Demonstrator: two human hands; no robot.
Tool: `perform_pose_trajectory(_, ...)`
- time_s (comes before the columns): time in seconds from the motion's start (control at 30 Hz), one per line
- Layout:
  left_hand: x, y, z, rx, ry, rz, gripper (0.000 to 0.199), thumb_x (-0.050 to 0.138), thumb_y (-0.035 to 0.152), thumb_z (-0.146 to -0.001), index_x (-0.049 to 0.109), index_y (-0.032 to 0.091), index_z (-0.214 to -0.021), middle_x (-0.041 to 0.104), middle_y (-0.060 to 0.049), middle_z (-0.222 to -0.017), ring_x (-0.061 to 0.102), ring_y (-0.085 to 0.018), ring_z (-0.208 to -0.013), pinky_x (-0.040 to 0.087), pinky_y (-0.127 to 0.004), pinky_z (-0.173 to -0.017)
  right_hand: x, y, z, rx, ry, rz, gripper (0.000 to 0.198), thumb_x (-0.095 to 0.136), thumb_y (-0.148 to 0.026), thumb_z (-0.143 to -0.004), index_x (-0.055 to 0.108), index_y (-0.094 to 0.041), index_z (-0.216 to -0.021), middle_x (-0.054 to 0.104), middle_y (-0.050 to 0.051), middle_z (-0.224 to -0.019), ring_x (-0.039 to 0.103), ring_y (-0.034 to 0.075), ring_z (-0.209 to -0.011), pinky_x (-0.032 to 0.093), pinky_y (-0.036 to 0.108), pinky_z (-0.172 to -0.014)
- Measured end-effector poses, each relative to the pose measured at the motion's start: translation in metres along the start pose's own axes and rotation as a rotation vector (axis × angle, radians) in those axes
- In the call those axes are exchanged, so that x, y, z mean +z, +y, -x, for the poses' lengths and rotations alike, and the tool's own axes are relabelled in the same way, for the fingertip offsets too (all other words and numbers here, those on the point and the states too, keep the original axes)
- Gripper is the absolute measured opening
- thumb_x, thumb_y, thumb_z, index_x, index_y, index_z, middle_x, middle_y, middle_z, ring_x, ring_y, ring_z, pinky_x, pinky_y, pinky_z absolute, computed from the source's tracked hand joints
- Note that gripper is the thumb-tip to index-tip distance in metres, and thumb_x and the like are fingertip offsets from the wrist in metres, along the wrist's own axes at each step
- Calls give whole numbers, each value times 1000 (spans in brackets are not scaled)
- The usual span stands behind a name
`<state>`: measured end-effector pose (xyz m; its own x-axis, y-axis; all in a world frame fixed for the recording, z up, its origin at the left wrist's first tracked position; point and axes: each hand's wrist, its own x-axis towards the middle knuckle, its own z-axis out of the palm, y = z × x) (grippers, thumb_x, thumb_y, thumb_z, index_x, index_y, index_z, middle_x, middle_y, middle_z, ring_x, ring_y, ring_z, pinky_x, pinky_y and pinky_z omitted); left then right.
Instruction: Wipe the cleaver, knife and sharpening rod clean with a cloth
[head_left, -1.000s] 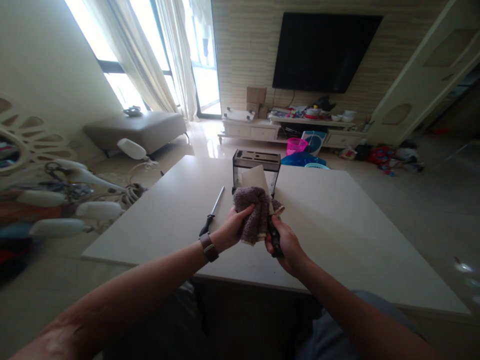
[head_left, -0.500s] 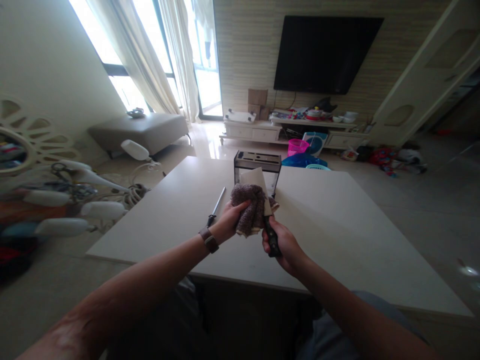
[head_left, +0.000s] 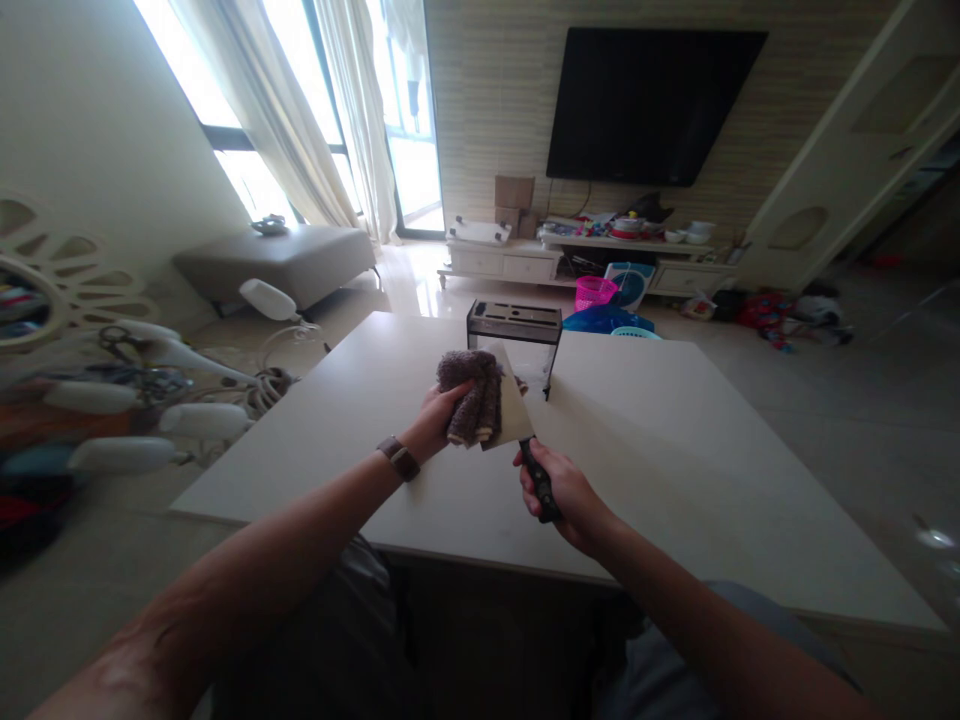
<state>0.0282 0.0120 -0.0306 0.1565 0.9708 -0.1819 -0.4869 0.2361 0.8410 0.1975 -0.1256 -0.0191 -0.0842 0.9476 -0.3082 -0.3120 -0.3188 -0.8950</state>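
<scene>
My right hand [head_left: 564,490] is closed around the black handle of a cleaver [head_left: 514,412]. The wide pale blade points away from me, tilted up to the left above the table. Gripped in my left hand [head_left: 433,418] is a brown towel [head_left: 472,390], bunched and folded over the blade's left side, so part of the blade is hidden. A brown band circles my left wrist. Just behind the cleaver stands a knife block [head_left: 516,318] with a slotted dark top and clear front. The sharpening steel seen earlier is hidden behind my left hand and the towel.
The white table [head_left: 660,450] spreads out beneath my hands. To its left are lamp arms with white shades [head_left: 206,422]. Beyond the far edge stand a pink basket [head_left: 596,292] and a low white cabinet [head_left: 480,262]. A grey bench [head_left: 285,260] sits by the window.
My left hand and the towel have moved left along the blade, uncovering more of it near the handle. The cleaver has turned leftward, and the steel has gone out of sight.
</scene>
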Motion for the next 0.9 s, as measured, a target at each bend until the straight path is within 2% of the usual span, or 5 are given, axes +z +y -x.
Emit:
perform_pose_trajectory(0.2, -9, 9, -9, 28, 53, -18, 37, 84, 16, -74, 72, 10, -109, 79, -15, -102, 77, -25, -87, 63, -38, -88, -3, 2, 1, 13, -30, 44, 43, 62, -61, -86, 55, -19, -85, 51, -7, -56, 45, 8, -36, 29, 21, -37)
perform_pose_trajectory(0.43, -17, 18, -17, 68, 81, -40, 27, 80, 14, -76, 72, 8, -102, 79, -14, -94, 76, -23, -78, 65, -36, -80, -11, -2, -1, 24, -80, 98, 44, 62, -62, -86, 56, -19, -85, 50, -7, -54, 43, 7, -35, 28, 20, -37)
perform_pose_trajectory(0.7, -21, 25, -19, 83, 104, -28, 30, 81, 13, -74, 72, 10, -103, 78, -12, -94, 77, -24, -85, 64, -37, -86, -25, -17, -3, 50, -141, 188, 44, 59, -62, -88, 59, -18, -83, 50, -7, -53, 41, 7, -33, 26, 19, -34)
perform_pose_trajectory(0.9, -24, 26, -22, 109, 96, -39, 32, 82, 14, -72, 72, 10, -102, 78, -12, -93, 76, -24, -81, 64, -37, -83, -38, -28, -3, 77, -168, 225, 41, 61, -59, -88, 59, -18, -84, 50, -7, -55, 39, 6, -34, 26, 19, -34)
